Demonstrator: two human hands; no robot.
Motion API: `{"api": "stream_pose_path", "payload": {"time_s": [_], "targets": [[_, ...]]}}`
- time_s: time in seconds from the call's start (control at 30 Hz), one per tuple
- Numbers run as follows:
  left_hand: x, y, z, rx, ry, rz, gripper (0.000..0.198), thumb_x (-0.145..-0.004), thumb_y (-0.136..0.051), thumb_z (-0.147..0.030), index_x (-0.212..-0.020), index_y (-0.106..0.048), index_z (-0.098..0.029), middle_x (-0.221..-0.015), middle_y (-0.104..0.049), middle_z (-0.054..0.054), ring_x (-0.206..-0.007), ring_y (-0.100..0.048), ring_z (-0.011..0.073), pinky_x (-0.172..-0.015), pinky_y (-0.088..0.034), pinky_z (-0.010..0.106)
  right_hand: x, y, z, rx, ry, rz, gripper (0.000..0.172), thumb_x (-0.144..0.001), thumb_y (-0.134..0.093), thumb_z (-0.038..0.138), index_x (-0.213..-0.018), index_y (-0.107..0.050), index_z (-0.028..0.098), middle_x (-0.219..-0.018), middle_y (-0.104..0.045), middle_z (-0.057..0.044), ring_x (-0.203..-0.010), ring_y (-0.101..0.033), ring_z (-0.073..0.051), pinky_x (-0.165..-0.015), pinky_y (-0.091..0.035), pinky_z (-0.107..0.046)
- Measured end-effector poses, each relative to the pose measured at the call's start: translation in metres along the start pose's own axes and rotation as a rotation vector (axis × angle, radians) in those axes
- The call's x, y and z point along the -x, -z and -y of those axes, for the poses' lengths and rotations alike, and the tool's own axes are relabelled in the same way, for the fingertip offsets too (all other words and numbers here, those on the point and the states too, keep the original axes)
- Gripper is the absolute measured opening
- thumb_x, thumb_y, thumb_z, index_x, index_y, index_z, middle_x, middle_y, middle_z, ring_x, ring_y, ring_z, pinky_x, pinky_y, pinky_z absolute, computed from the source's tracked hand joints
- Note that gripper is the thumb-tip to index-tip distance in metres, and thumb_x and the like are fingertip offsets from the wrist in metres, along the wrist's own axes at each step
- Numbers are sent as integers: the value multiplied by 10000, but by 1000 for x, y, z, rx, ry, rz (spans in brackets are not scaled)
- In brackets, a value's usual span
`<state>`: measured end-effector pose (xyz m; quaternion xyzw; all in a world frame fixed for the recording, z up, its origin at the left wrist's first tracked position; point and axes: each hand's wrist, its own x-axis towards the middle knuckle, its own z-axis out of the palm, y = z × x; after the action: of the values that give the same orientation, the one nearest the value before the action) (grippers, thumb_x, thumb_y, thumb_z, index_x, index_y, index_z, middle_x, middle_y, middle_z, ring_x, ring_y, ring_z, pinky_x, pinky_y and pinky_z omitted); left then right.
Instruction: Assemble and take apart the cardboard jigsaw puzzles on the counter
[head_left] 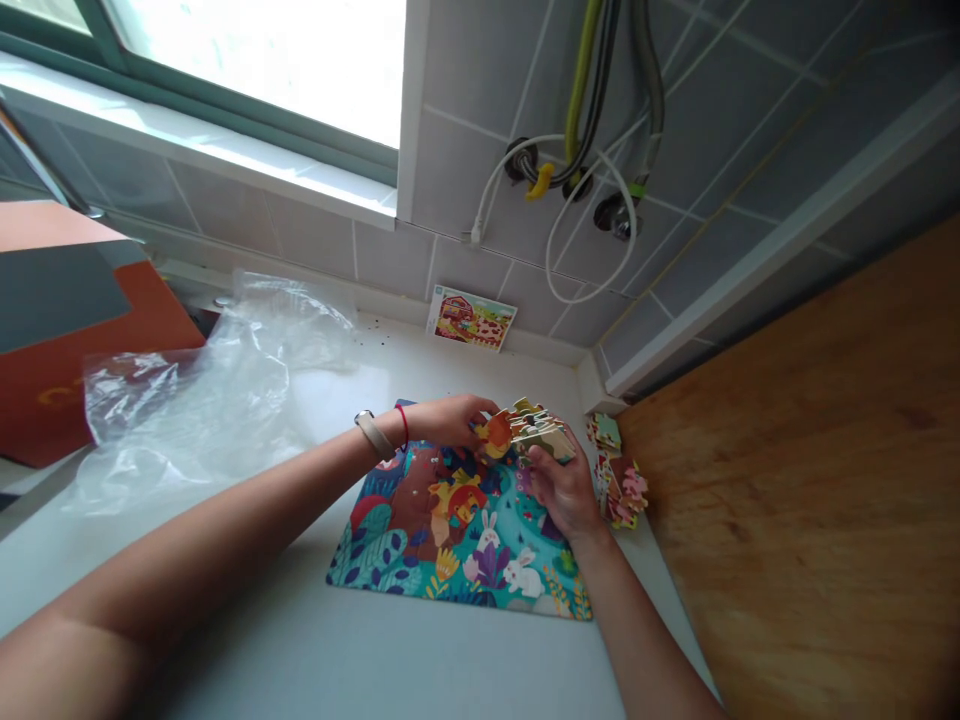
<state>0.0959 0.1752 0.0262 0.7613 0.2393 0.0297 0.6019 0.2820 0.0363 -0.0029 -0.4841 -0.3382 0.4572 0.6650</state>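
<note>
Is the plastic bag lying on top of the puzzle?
No, the plastic bag lies crumpled on the counter to the left of the puzzle, not covering it.

Crumpled clear plastic bag (225, 400) spread at left centre on white countertop (337, 660). Red-orange cardboard box with grey panel (67, 330) seen at left edge. Small colourful printed card (471, 318) leaned against grey tiled wall (750, 120), upper centre. Bundle of yellow-green, black and grey hoses (600, 80) hung at top, white cable looped below. Green-framed window (262, 60) set upper left. Brown wooden panel (810, 480) seen at right.
</note>
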Motion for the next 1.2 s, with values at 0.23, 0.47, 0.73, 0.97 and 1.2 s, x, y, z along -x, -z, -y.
{"api": "stream_pose_path", "payload": {"time_s": [0.23, 0.47, 0.73, 0.97, 1.2], "targets": [[-2, 11, 0, -416, -90, -255, 252, -759, -657, -197, -992, -729, -137, -731, -707, 16, -622, -583, 144, -584, -408, 232, -1, 4, 3, 8, -7, -44, 590, -677, -906, 445, -1196, -670, 293, -922, -770, -11, -919, -723, -236, -857, -604, -390], [-2, 14, 3, -490, -182, -380, 233, -766, -610, -136, -931, -770, -172, -824, -754, 55, -725, -645, 179, -656, -420, 251, 0, 8, 4, 25, -89, 61, 655, -636, -856, 658, -1168, -696, 311, -1038, -787, -49, -1092, -708, -321, -1016, -544, -545], [-6, 6, 0, -132, -219, -218, 217, -831, -543, -235, -920, -716, -139, -766, -704, 11, -640, -580, 138, -579, -421, 222, 3, 2, -2, 123, -84, 101, 684, -688, -874, 509, -1280, -633, 267, -1221, -740, -81, -1158, -680, -316, -1042, -535, -486], [-6, 4, 7, -231, -332, -89, 251, -806, -574, -156, -986, -749, -150, -765, -714, -34, -718, -579, 145, -695, -454, 208, 2, 7, -6, 257, -47, 143, 755, -730, -876, 385, -1378, -513, 252, -1347, -667, -88, -1211, -643, -290, -1120, -457, -481], [-5, 5, 14, -655, -303, -132, 225, -898, -556, -144, -952, -763, -211, -885, -769, 48, -740, -648, 169, -728, -462, 230, 1, 5, -7, 431, 42, 216, 1155, -642, -939, 308, -1558, -234, 319, -1435, -588, -107, -1271, -615, -290, -1114, -470, -469]]}}
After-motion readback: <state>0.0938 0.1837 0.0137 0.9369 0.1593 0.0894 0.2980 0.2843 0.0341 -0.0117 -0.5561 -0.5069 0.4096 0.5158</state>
